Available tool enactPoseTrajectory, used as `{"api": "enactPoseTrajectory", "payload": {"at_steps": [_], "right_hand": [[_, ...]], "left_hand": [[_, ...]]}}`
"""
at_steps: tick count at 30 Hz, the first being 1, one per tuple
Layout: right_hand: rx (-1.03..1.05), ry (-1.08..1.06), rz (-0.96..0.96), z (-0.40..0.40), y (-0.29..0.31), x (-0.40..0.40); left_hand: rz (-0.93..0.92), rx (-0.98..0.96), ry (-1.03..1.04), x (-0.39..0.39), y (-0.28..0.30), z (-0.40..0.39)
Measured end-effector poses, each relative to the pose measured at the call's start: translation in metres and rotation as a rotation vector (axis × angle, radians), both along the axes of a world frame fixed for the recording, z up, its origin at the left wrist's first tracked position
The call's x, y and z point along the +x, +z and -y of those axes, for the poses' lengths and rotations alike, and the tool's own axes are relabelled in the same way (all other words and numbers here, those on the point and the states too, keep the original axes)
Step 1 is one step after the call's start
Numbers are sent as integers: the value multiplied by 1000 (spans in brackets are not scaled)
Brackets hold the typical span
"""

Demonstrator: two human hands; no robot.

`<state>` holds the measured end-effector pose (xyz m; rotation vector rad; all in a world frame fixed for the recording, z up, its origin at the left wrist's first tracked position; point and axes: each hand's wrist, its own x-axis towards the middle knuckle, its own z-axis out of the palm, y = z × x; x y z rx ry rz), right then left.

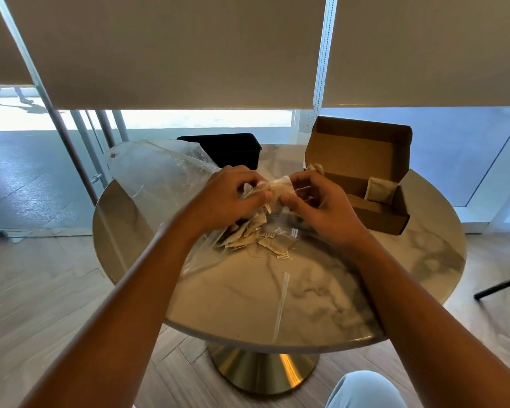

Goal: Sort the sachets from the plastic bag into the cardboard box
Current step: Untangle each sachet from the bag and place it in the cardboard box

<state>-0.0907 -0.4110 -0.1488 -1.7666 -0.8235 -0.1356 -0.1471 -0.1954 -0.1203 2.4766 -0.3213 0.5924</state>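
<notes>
A clear plastic bag (156, 175) lies across the round marble table (321, 295), with a pile of beige sachets (248, 235) at its mouth. Above that pile, my left hand (233, 195) and my right hand (321, 201) meet, both pinching one beige sachet (280, 187) between their fingertips. The open cardboard box (362, 154) stands at the back right with its lid up. One sachet (379, 189) leans inside its right end and another (315, 169) pokes up at its left end.
A black rectangular container (224, 145) stands at the table's far edge behind the bag. A loose clear plastic strip (281, 301) lies on the near tabletop. A dark chair leg (501, 287) shows at the right. My knee (365, 390) is below the table.
</notes>
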Motion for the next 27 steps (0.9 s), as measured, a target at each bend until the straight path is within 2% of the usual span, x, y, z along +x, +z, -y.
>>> {"api": "enactPoseTrajectory", "payload": {"at_steps": [5,10,17,22,27], "right_hand": [[-31,-8,22,0,-1,0],[30,20,-80,-1,0,0],[199,-6,-125,0,7,-1],[232,-35,-116,1,9,-1],[199,-56,-91,0,8,-1]], "left_hand": [[-7,-169,-66,0,-11,0],[62,-175,-109,-2,-15,-3],[63,-210,-56,-7,-15,-6],[170,-361,48,-8,-13,-10],[254,-454,-6,-13,-8,-6]]}}
